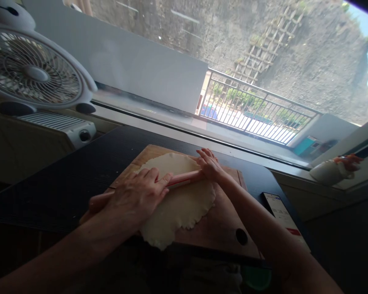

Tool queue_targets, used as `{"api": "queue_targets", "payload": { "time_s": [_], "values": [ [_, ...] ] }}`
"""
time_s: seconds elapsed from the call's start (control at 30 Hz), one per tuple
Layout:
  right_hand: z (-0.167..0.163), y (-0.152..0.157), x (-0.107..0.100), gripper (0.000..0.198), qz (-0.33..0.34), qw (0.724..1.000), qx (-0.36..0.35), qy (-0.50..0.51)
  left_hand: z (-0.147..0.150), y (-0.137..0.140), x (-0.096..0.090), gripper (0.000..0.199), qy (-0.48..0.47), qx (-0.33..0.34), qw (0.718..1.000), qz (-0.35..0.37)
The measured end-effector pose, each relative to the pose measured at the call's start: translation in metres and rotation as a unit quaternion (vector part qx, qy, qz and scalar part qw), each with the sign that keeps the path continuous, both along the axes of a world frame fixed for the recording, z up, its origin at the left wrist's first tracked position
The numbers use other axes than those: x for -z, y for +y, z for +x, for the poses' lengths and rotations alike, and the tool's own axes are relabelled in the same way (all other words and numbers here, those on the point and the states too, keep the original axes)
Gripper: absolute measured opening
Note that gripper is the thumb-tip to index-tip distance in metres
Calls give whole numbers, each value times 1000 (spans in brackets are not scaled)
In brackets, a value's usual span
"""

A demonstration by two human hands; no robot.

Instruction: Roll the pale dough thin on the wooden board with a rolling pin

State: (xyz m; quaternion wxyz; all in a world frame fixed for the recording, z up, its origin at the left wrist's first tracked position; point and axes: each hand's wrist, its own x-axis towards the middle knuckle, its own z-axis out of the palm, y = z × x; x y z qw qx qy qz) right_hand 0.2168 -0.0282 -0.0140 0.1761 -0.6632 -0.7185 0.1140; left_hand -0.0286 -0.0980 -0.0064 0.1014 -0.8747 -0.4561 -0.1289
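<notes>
A wooden rolling pin (185, 177) lies slantwise across a thin, flattened sheet of dough (180, 204). My left hand (142, 190) grips the pin on its left part, thumb along the wood and fingers over the top. Part of the pin's left end shows past that hand. On the other end rests my right hand (210, 165), its palm over the pin and its fingers pointing forward. Under the dough is a wooden cutting board (208, 228), and the sheet's ragged near edge hangs over the board's front edge.
The board lies on a dark table (64, 175) against a window. To the right is a phone (280, 210) with a timer on its screen. A white fan (37, 73) stands at the left, and a pale jug (329, 171) sits by the sill.
</notes>
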Motion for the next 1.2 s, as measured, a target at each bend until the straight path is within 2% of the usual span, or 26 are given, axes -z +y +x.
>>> {"api": "queue_targets", "payload": {
  "time_s": [0.17,0.23,0.3,0.4,0.47,0.53,0.67,0.73,0.8,0.9,0.97,1.03,1.13,1.2],
  "values": [
    [20,-83,7,52,23,997,-61,-49,3,-7,1,39,-14,60,998,-23],
    [25,-102,1,53,23,995,-72,-70,5,-9,2,41,-24,79,996,-30],
    [23,-96,-10,54,13,995,-59,-77,9,-8,1,42,-20,83,996,-37],
    [4,-57,-25,55,26,998,-20,-52,14,-5,-2,40,2,71,996,-47],
    [-12,-37,-26,54,27,999,-16,-44,16,-5,-4,38,7,66,997,-46],
    [-24,-37,-19,55,23,999,-7,-42,15,-8,-4,38,4,66,997,-36],
    [-32,-84,-2,54,48,997,-16,-49,4,-22,-2,41,-2,75,997,-17],
    [-29,-98,1,53,64,996,-30,-53,-1,-25,0,42,-10,89,996,-18],
    [-26,-89,-1,52,57,997,-15,-42,-1,-21,1,39,-14,85,996,-14],
    [-23,-51,-11,54,21,998,51,-10,4,-5,1,33,-10,59,998,3],
    [-24,-39,-14,56,16,997,77,-1,5,5,1,33,-9,59,998,13],
    [-29,-53,-11,56,40,997,71,-6,2,8,0,32,-12,79,997,14],
    [-41,-105,4,51,113,993,30,-35,-7,3,2,36,-22,120,992,5],
    [-47,-129,11,48,148,988,12,-47,-11,-1,3,39,-29,130,991,0]
  ]
}}
